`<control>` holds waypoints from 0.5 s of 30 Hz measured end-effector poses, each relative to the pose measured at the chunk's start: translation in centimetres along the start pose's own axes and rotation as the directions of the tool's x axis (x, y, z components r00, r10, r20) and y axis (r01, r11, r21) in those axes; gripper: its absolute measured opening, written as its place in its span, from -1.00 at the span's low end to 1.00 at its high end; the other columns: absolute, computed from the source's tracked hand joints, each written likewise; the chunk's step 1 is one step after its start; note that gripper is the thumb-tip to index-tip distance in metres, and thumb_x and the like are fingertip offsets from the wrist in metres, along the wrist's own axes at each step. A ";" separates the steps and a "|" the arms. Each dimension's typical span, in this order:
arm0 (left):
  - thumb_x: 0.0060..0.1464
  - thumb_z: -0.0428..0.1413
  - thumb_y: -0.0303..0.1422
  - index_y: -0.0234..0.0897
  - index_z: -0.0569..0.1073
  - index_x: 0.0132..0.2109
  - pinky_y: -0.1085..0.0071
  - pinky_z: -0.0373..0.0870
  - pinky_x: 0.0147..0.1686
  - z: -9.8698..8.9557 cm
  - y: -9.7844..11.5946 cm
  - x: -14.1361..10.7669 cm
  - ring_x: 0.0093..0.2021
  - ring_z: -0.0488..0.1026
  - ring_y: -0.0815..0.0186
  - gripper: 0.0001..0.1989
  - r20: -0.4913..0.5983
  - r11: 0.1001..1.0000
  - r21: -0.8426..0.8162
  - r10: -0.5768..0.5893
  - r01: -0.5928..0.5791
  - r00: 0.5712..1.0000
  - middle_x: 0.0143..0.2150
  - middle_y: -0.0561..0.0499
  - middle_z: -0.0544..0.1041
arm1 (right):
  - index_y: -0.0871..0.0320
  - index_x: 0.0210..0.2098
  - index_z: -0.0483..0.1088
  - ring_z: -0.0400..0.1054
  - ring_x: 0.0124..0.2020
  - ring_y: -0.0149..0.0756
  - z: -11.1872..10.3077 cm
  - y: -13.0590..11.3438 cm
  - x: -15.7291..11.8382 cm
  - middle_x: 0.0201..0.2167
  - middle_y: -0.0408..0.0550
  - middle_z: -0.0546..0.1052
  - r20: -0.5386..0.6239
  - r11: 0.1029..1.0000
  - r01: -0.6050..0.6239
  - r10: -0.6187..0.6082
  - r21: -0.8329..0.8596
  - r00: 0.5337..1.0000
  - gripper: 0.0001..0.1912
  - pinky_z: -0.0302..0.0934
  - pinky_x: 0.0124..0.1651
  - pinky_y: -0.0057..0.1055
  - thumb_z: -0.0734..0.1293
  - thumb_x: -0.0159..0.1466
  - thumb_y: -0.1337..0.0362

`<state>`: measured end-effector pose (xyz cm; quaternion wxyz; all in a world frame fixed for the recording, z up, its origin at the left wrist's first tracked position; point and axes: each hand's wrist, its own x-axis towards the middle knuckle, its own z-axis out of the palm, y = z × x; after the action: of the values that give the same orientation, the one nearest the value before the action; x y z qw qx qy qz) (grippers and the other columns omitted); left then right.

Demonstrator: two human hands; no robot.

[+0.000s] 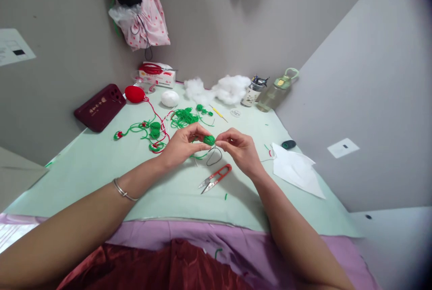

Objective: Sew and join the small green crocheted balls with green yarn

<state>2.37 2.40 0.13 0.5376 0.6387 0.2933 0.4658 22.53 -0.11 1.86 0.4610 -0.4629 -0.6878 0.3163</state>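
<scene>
Between the thumb and fingers of my left hand (184, 143) is a small green crocheted piece (209, 140). The fingertips of my right hand (238, 148) are pinched together at its right side; what they grip is too small to tell. A thin dark cord loop (214, 156) hangs just below the piece, between both hands. Red-handled thread snips (215, 178) lie on the table under my hands, blades pointing left. Beyond my left hand are a tangle of green yarn (184, 118) and several small green and red crocheted pieces (154, 130).
Along the back stand a white box (165, 78), white stuffing (231, 89), a pen cup (251, 95) and a bottle (272, 95). A red yarn ball (134, 94), white ball (169, 98) and dark red phone (100, 107) are left; white paper (297, 170) lies right.
</scene>
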 end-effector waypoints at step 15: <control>0.10 0.19 -0.39 -0.20 0.51 -0.20 0.29 0.34 -0.09 1.0 -0.1 -0.6 -0.13 0.40 0.24 -0.90 0.002 0.947 0.289 0.144 -0.138 0.990 -0.24 0.00 0.47 | 0.08 -0.25 0.49 0.41 -0.37 -0.37 1.9 -1.2 -1.4 -0.34 -0.05 0.55 0.045 0.672 0.348 -0.424 -0.654 0.904 -0.81 0.20 -0.37 -0.46 0.24 0.41 0.34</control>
<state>3.10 1.49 -0.08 0.4014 0.7250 0.3168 0.4614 20.55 -1.87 1.73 0.3658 -0.4538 -0.8094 -0.0720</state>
